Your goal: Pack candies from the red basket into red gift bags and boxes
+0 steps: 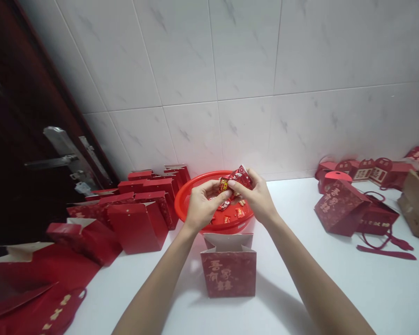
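Above a round red basket (186, 193), both hands are close together. My left hand (204, 204) pinches a small candy in a dark red and yellow wrapper (224, 184). Closed around a larger shiny red packet (240, 176), my right hand (258, 195) has its thumb against the candy. Several wrapped candies (240, 212) lie in the basket under the hands. Just in front of the basket an open-topped red paper bag (229, 274) with gold characters stands upright on the white table (279, 279); its inside is mostly hidden.
Several red paper bags (136, 228) stand at the left, near a dark door with a metal handle (56, 161). At the right are red boxes (342, 204), a burgundy ribbon (386, 252) and a brown cardboard box (417, 204). A tiled wall (244, 130) rises behind.
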`<state>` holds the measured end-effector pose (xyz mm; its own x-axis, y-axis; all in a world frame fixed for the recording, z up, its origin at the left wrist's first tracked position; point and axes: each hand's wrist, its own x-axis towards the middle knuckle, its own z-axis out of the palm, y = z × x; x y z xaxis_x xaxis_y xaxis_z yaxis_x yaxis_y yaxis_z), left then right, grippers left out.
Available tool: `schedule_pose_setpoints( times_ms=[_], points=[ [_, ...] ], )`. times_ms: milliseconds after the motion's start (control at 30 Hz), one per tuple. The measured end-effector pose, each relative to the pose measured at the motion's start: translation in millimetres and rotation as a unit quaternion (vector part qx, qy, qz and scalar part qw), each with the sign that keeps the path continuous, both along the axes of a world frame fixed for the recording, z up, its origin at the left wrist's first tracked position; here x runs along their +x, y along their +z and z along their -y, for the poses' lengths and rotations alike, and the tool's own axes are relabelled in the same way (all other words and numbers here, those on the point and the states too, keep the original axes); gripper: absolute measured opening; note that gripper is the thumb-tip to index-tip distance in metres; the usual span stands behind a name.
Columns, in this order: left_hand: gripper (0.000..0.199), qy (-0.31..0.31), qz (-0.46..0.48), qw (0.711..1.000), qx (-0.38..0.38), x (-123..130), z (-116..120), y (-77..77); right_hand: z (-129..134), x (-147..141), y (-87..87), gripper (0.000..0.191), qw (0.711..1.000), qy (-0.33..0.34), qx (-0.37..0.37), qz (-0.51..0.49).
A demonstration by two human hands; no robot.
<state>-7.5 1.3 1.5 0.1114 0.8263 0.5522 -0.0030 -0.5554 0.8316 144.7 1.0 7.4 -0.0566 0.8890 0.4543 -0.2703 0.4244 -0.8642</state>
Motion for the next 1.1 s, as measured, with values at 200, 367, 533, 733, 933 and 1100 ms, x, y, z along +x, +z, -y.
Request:
schedule_pose_setpoints(
  times_ms=[200, 367, 533, 733, 933, 1100],
  points=[
    [0.026, -0.025, -0.020, 0.999, -0.020, -0.6, 4.3, 5.4, 0.1, 1.5, 0.8, 0.035, 1.000, -0.006, 0.000, -0.002],
    [0.031, -0.021, -0.024, 0.999, -0.021, -1.8, 5.0, 7.6, -0.7, 0.7, 0.1, 0.037, 1.000, 0.004, -0.011, -0.010],
    [0.033, 0.000, -0.006, 1.000, 0.002, -3.2, 5.2, 6.9, 0.7, -0.7, 1.4, 0.038, 1.000, 0.017, 0.002, -0.017],
    [0.032, -0.017, 0.036, 0.999, -0.013, 0.4, 8.3, 7.2, 2.0, 2.0, 4.1, 0.040, 1.000, 0.013, 0.008, -0.014],
    [0.041, -0.047, 0.034, 0.997, -0.057, -1.0, 11.2, 10.9, 3.0, 3.9, 4.2, 0.037, 1.000, -0.006, -0.002, -0.006],
    [0.038, -0.023, 0.045, 0.998, -0.038, -1.1, 9.9, 11.3, 3.0, 3.3, 4.8, 0.040, 1.000, 0.006, -0.006, -0.003]
  ],
)
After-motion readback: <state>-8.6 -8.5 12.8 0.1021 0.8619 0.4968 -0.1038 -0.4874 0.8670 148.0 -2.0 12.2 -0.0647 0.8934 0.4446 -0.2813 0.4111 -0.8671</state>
